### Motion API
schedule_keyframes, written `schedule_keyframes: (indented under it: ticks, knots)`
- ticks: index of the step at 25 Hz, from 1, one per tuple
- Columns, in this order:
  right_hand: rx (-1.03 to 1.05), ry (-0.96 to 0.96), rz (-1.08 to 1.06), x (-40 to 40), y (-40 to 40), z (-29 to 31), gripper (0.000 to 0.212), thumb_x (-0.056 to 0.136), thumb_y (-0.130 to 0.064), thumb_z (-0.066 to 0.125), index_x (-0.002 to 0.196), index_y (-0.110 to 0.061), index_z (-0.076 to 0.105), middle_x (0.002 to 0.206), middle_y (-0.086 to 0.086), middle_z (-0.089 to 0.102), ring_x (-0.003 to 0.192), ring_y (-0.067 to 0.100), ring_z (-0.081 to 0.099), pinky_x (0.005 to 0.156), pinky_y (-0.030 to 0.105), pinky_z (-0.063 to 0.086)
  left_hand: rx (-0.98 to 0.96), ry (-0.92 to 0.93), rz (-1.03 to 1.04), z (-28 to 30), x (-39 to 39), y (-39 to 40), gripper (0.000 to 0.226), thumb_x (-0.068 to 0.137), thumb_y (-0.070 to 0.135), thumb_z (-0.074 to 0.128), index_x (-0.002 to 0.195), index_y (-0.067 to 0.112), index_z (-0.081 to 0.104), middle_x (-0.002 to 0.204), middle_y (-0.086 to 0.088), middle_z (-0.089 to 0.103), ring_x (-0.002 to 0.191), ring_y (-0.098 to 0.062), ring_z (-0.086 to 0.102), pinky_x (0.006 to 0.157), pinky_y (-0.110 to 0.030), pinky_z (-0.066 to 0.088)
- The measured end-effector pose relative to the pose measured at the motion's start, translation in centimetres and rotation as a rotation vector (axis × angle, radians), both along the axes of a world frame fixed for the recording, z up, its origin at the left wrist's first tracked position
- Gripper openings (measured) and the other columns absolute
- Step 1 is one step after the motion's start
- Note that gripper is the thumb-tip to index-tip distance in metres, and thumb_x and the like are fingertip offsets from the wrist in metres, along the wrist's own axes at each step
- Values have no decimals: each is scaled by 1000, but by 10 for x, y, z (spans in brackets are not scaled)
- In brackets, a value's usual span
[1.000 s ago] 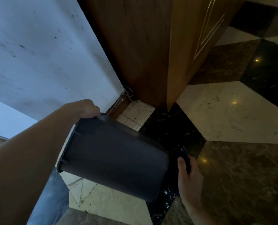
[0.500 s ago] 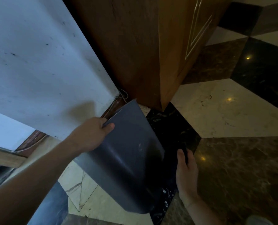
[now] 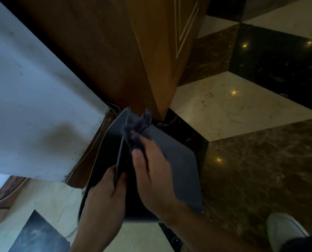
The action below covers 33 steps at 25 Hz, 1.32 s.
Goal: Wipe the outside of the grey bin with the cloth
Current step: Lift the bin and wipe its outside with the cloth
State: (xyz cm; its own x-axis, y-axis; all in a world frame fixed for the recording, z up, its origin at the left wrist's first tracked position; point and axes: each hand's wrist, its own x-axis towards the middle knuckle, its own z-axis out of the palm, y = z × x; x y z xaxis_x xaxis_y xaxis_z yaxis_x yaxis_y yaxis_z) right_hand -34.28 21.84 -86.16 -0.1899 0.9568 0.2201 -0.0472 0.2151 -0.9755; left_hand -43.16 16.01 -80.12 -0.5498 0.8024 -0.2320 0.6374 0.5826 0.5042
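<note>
Marble floor (image 3: 224, 106); cloth (image 3: 137, 128) in right hand (image 3: 151, 171)

The grey bin (image 3: 177, 160) looks like smooth plastic with a dull, matt skin. The cloth (image 3: 137, 130) on it is soft, crumpled fabric, purplish-grey and fuzzy at its edges. The cabinet (image 3: 115, 51) is brown wood with a low satin sheen — its grain is faint. The floor (image 3: 224, 106) is polished stone, veined like marble, glossy enough to mirror small lights. The wall (image 3: 33, 97) is matt white — scuffed and speckled.
</note>
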Motion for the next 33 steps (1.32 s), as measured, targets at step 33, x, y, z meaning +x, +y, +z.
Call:
schedule_keyframes:
  ticks: [33]
  knots:
    - [-248,-688,82,50,32,-136,50,102,-49,30,151,-40,32,162,-17,28,150,11,23,121,51,18,89,-242,196,-9,-10,-27,35,93,14,54,115,41,54,102,17,64,95,-15,58,75,-34,38]
